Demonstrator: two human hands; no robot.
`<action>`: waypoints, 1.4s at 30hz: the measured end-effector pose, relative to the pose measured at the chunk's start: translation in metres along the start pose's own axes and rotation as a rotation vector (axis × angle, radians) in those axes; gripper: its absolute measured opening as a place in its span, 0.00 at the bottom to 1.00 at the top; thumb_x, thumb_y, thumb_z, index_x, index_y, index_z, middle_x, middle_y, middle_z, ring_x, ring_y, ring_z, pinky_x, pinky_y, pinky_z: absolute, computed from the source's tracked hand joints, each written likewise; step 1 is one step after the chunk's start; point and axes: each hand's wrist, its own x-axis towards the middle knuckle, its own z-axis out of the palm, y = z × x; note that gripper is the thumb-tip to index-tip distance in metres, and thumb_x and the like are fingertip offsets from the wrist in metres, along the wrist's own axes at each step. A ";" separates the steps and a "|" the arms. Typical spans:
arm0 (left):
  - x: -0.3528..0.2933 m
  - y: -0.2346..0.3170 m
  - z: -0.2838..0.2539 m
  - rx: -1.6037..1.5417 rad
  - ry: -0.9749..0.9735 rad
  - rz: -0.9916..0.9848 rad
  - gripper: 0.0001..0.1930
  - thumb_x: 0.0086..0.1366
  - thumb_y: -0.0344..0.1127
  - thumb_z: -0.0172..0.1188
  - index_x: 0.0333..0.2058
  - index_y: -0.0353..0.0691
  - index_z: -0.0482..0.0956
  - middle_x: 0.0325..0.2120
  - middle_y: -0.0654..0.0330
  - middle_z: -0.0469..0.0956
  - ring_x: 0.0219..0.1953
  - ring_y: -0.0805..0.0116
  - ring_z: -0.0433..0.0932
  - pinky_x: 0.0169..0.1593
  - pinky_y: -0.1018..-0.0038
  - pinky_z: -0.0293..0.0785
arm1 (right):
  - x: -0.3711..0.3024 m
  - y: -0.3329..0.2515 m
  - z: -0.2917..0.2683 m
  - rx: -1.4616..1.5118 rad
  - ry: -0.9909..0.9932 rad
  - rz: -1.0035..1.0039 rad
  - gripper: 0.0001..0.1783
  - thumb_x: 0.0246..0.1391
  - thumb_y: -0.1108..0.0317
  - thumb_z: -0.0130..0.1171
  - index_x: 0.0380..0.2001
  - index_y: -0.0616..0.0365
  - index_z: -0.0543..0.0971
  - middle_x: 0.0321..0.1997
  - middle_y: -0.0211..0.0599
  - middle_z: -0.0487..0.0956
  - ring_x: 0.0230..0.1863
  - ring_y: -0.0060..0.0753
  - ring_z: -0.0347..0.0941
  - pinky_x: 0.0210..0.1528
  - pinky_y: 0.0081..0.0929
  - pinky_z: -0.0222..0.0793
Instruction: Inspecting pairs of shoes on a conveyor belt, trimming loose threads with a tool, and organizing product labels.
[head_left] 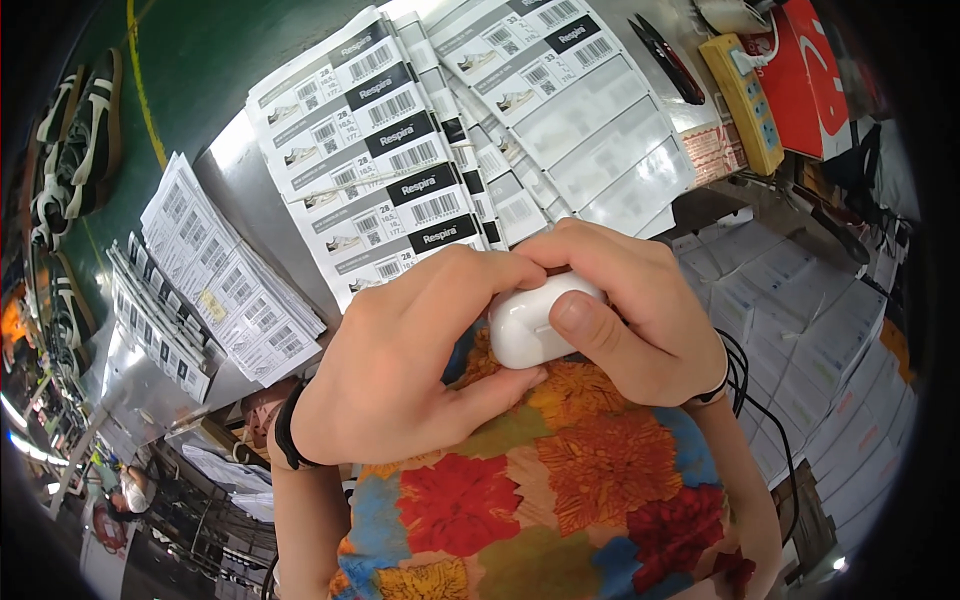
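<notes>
Close in front of my body I hold a small, glossy white rounded case [527, 326], which looks like an earbud charging case. My left hand [405, 350] curls round its left side, thumb at the lower edge and fingertips at the top. From the other side my right hand [635, 315] grips it, with the thumb pressed on its face. The case appears closed. Just beyond my hands lie sheets of shoe-box labels [385, 150] in stacks, printed with barcodes and small shoe pictures.
Another label sheet [590, 110], partly peeled, lies at the right of the metal table. Dark scissors [668, 60], a yellow power strip [742, 105] and a red box [808, 85] sit farther right. Paper stacks [235, 280] stand left. White boxes [800, 310] fill the right side.
</notes>
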 end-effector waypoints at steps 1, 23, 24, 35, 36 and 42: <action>0.004 0.000 0.001 0.010 -0.020 0.011 0.25 0.45 0.28 0.76 0.43 0.34 0.78 0.35 0.55 0.81 0.36 0.66 0.82 0.42 0.74 0.77 | -0.002 0.000 -0.002 0.016 0.021 0.025 0.24 0.66 0.53 0.47 0.44 0.67 0.76 0.36 0.41 0.78 0.34 0.33 0.75 0.36 0.26 0.69; 0.103 -0.007 0.056 0.131 -0.157 0.183 0.26 0.50 0.27 0.69 0.49 0.40 0.72 0.36 0.53 0.80 0.34 0.58 0.80 0.38 0.71 0.77 | -0.033 0.030 -0.061 -0.075 0.408 0.147 0.16 0.66 0.65 0.45 0.46 0.68 0.74 0.40 0.43 0.77 0.41 0.36 0.74 0.45 0.27 0.68; 0.106 -0.009 0.057 0.147 -0.167 0.178 0.26 0.50 0.27 0.69 0.49 0.40 0.72 0.36 0.53 0.80 0.34 0.58 0.80 0.38 0.71 0.77 | -0.033 0.029 -0.062 -0.034 0.391 0.188 0.18 0.65 0.64 0.47 0.48 0.69 0.74 0.43 0.40 0.76 0.44 0.29 0.73 0.49 0.23 0.67; 0.122 -0.004 0.041 -0.219 -0.126 -0.115 0.29 0.60 0.24 0.61 0.59 0.35 0.63 0.48 0.52 0.78 0.41 0.70 0.81 0.49 0.72 0.76 | 0.004 0.073 -0.112 -0.125 0.806 0.211 0.24 0.47 0.71 0.69 0.49 0.62 0.76 0.41 0.37 0.80 0.33 0.34 0.78 0.35 0.24 0.73; 0.120 -0.004 0.036 -0.198 -0.112 -0.126 0.27 0.60 0.24 0.61 0.58 0.34 0.65 0.48 0.53 0.78 0.41 0.70 0.80 0.49 0.72 0.76 | 0.015 0.077 -0.122 -0.417 0.859 0.165 0.23 0.47 0.68 0.69 0.48 0.62 0.77 0.39 0.37 0.80 0.32 0.37 0.78 0.35 0.27 0.74; 0.089 -0.010 -0.011 -0.126 0.031 -0.147 0.21 0.62 0.25 0.59 0.54 0.33 0.70 0.48 0.54 0.78 0.43 0.70 0.80 0.50 0.72 0.74 | 0.068 0.092 -0.153 -1.218 0.932 0.041 0.22 0.45 0.58 0.70 0.39 0.62 0.79 0.43 0.40 0.75 0.43 0.46 0.74 0.39 0.37 0.74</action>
